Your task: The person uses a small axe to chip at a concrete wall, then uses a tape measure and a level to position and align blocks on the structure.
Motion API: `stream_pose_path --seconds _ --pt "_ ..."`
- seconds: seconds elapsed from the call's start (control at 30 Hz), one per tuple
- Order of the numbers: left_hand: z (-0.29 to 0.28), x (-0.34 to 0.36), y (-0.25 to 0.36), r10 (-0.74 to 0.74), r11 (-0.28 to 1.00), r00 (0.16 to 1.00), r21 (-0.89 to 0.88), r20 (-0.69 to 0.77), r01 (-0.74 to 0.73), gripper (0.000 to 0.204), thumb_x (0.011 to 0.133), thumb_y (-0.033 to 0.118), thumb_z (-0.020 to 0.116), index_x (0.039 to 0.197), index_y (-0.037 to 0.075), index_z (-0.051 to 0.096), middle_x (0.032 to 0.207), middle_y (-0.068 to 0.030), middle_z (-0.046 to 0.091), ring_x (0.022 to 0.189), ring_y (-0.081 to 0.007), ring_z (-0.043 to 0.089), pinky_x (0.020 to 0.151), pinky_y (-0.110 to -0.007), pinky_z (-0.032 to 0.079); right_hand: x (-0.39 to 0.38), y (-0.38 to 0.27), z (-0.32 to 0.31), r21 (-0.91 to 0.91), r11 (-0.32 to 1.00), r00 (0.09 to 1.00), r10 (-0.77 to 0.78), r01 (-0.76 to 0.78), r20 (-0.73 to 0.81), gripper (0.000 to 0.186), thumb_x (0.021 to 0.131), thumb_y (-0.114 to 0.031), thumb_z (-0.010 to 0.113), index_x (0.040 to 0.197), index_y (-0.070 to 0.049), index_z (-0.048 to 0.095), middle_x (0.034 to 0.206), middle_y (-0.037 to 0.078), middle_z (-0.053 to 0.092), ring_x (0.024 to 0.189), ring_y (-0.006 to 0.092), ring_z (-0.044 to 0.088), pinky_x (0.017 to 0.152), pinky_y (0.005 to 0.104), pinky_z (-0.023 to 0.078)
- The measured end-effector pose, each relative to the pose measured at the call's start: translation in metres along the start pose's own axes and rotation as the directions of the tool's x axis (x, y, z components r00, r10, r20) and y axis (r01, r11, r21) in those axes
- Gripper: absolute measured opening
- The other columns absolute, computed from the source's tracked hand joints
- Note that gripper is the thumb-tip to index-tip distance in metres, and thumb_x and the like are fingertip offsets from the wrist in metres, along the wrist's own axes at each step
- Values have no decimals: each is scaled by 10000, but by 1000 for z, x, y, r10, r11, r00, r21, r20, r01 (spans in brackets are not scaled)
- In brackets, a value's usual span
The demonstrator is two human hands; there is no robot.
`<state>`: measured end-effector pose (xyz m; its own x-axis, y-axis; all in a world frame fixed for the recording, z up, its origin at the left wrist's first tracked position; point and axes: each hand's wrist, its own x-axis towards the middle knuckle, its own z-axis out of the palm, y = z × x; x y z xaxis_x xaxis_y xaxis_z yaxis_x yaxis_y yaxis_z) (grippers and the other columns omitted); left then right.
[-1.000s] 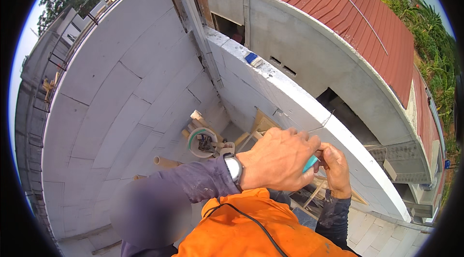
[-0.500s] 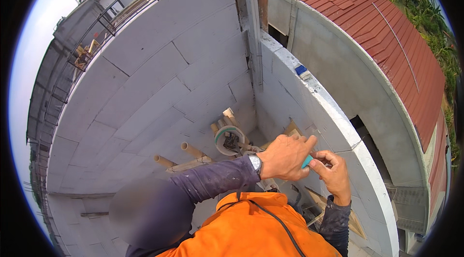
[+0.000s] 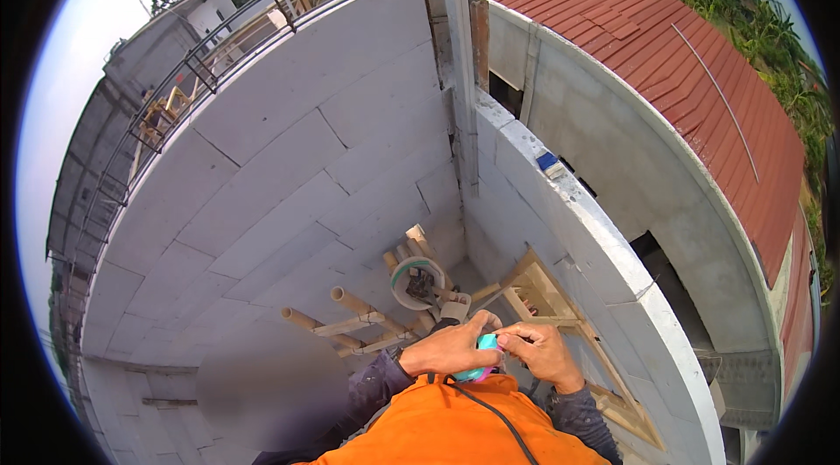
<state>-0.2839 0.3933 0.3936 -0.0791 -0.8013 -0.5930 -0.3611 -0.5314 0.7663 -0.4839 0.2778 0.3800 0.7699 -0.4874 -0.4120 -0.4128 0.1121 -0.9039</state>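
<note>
My left hand (image 3: 451, 348) and my right hand (image 3: 542, 353) meet close to my chest, above my orange top (image 3: 455, 430). Both grip a small turquoise object with a pink edge (image 3: 480, 362), mostly hidden by the fingers. What it is I cannot tell. Below the hands, far down, stands a round white bucket (image 3: 417, 282) among wooden poles (image 3: 354, 300).
A tall wall of grey blocks (image 3: 289, 176) curves on the left. A lower block wall (image 3: 604, 246) runs on the right, with a small blue item (image 3: 550, 164) lying on its top. A wooden frame (image 3: 542, 290) leans below. A red tiled roof (image 3: 665, 45) lies beyond.
The view has swung so the walls' corner moved rightward. My hands have dropped lower in the picture and stay together on the turquoise object.
</note>
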Motion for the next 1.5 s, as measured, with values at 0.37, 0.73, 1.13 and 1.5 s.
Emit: stream_pose_path --seconds 0.37,0.73,1.13,1.5 --pt "12 -9 -18 -140 980 990 -144 -11 137 854 890 506 682 1523 6 402 1297 -270 677 1195 -392 678 1024 -428 512 28 54 7 221 970 977 56 -102 205 243 1029 -265 735 1052 -25 769 832 -2 709 735 65 624 640 249 509" --pt "21 -19 -46 -141 973 986 -169 90 155 820 878 514 676 1537 78 459 1203 -203 721 1082 -328 690 927 -396 526 20 116 7 146 968 978 209 -205 -12 235 1066 -270 683 1087 -36 688 838 21 710 716 70 631 625 230 506" --pt "16 0 -76 -88 935 993 -338 78 109 760 936 537 677 1460 12 511 1299 -237 665 1246 -330 648 1044 -407 490 39 71 27 136 978 978 138 -160 157 298 1078 -252 624 1259 -25 691 908 20 735 756 76 636 686 256 538" --pt "2 2 -81 -78 914 979 -379 188 146 746 952 478 642 1520 20 485 1442 -192 580 1348 -302 543 1142 -418 427 30 80 52 202 964 957 116 -174 267 269 1102 -289 573 1187 -43 639 935 4 672 810 85 641 705 269 560"
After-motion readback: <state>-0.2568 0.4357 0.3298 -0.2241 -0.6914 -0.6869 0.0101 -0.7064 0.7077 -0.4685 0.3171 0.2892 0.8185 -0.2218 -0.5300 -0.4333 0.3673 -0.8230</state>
